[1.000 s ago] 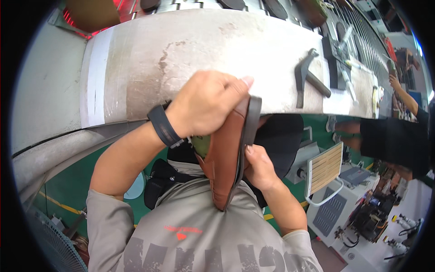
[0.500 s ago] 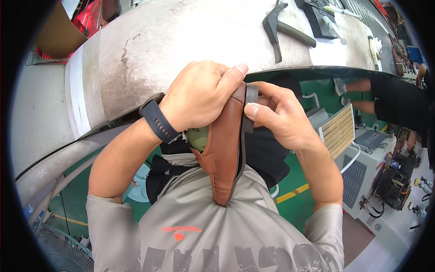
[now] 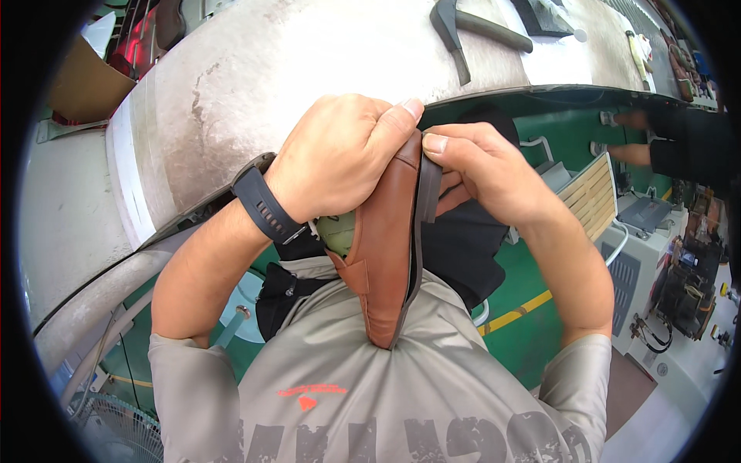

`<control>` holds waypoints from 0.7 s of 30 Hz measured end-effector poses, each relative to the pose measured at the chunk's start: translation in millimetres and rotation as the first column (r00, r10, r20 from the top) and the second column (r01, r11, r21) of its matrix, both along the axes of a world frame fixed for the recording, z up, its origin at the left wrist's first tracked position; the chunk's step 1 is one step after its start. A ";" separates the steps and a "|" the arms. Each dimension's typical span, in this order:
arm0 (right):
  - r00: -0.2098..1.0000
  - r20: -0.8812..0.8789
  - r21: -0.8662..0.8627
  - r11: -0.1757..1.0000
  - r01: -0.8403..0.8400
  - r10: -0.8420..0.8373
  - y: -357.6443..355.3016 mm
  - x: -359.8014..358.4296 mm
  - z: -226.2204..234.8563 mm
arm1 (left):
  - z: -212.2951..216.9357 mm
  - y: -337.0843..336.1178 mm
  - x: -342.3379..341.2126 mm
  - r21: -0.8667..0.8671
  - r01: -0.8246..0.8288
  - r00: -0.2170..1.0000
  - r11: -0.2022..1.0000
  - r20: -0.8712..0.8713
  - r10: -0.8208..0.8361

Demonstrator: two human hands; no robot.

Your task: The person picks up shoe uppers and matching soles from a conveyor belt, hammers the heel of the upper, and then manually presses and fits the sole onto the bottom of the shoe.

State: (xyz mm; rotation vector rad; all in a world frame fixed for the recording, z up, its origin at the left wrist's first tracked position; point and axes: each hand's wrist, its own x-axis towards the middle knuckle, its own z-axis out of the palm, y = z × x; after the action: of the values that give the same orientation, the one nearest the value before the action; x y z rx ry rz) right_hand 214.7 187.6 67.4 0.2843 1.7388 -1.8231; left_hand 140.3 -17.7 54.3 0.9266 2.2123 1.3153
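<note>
I watch from far away and see a brown leather shoe with smooth sides (image 3: 386,247) held up in the air between two bare hands and the belly. It is long, and its long line runs almost straight up and down for me. The heel end sits just past twelve o'clock, and the toe points just past six, where it meets a grey short-sleeved shirt (image 3: 347,370). The shoe lies on its side: its flat dark sole (image 3: 426,193) faces three o'clock, and its opening faces nine, with a pale green piece (image 3: 337,235) showing inside.

The left hand (image 3: 336,158) is curled around the back of the shoe, gripping it, with the thumb up along the heel end. From this hand, the shoe goes down toward five o'clock. A black rubbery watch band (image 3: 268,207) is on that wrist.

The right hand (image 3: 494,174) pinches the edge of the sole at the heel, thumb in front and fingers bent behind. From this hand, the shoe is toward eight o'clock.

At twelve, I see a pale, stained, curved worktable (image 3: 255,85). A dark metal hammer (image 3: 485,29) rests on it toward one o'clock.
</note>
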 end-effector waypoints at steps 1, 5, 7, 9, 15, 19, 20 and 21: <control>0.999 0.006 0.005 0.999 -0.046 0.046 2.5 -2.1 0.8 | 0.4 0.3 0.3 -0.002 0.003 1.000 1.000 0.006 -0.003; 0.987 -0.012 0.042 0.986 -0.158 0.159 5.8 -4.1 0.0 | -6.3 0.7 4.7 -0.036 0.012 0.997 0.999 0.073 -0.009; 0.984 -0.022 0.067 0.982 -0.176 0.178 4.3 -4.9 -1.0 | -12.1 0.8 6.9 -0.028 0.001 0.998 1.000 0.066 0.001; 0.980 -0.033 0.095 0.977 -0.193 0.197 3.0 -5.1 -3.1 | -15.0 1.9 7.6 -0.031 0.000 1.000 1.000 -0.018 0.000; 0.978 -0.117 0.119 0.980 -0.161 0.175 3.8 2.0 -12.5 | -8.2 0.6 2.3 -0.008 0.047 0.988 0.999 -0.146 -0.048; 0.979 -0.150 0.025 0.990 -0.139 0.141 3.5 7.1 -18.2 | -13.1 2.9 0.8 -0.081 0.024 1.000 0.996 -0.015 -0.025; 0.974 -0.170 0.037 0.989 -0.143 0.148 4.2 7.8 -20.0 | -11.8 3.1 1.7 -0.085 0.017 1.000 0.996 0.013 -0.016; 0.972 -0.178 0.044 0.988 -0.145 0.151 3.1 8.3 -19.9 | -11.5 3.4 2.1 -0.087 0.012 0.999 0.996 0.040 -0.008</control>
State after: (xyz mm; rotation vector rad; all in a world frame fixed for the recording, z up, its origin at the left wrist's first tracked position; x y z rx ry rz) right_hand 223.0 190.7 47.5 -0.0009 1.8592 -1.7610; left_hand 142.4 -14.3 42.8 0.8707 2.2133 1.2112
